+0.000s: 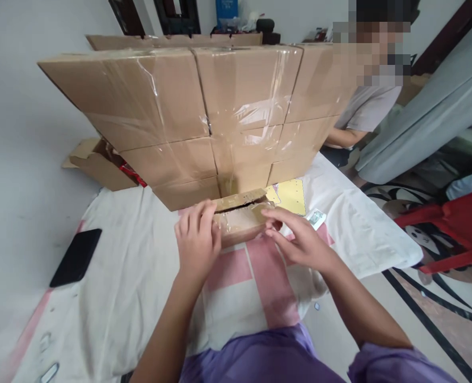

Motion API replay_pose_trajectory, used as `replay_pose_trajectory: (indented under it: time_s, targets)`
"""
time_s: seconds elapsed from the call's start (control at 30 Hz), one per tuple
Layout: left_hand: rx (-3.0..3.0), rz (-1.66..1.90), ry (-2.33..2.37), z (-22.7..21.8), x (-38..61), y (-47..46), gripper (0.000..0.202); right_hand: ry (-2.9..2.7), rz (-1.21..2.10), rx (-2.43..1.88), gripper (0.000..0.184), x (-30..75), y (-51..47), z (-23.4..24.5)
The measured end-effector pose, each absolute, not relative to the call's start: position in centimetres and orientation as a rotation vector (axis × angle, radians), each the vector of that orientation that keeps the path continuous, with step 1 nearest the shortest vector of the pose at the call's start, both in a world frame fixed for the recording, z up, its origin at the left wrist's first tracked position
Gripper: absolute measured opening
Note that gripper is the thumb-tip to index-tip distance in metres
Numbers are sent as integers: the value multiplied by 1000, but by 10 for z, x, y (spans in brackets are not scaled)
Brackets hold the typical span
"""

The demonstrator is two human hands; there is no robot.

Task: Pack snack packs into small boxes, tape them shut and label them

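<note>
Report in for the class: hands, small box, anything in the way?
Left hand at left end of small box, right hand at its right end. Top gaping. Box stack close behind.

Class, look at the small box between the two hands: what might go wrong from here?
The small box has its flap partly raised, so anything inside might slip out if it tips. If the fingers shove it forward, it could knock the taped cartons close behind. The wrinkled cloth underneath might bunch or drag.
</note>
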State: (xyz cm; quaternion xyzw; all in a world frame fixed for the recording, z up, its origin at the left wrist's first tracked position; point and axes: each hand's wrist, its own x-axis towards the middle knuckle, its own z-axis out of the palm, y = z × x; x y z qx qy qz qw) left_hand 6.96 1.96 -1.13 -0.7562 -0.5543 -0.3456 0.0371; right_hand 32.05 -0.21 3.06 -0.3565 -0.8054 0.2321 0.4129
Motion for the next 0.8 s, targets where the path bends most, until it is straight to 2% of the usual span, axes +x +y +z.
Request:
replay_pose_trajectory:
  time_s: [0.1, 0.23, 0.33, 0.5, 0.63, 0.8]
  targets:
    - [-2586, -723, -1671, -6, 60, 35, 68, -2098, 664, -841, 48, 314, 26, 52]
    - [-2765, -525, -1685, -14, 57, 32, 57, -2256, 865, -750, 50, 302, 72, 53]
    - [-2733, -505, -1671, -20, 58, 28, 63, -2366, 942, -715, 52, 293, 106, 39]
    - [-2687, -503, -1657, -27, 58, 31, 57, -2486, 841, -822, 50, 280, 132, 20]
    - [-2662, -494, -1637, -29, 58, 32, 57, -2499, 802, -887, 48, 278, 132, 16]
    - [-2633, -498, -1573, -31, 61, 31, 49, -2491, 788, -929, 50, 280, 135, 13]
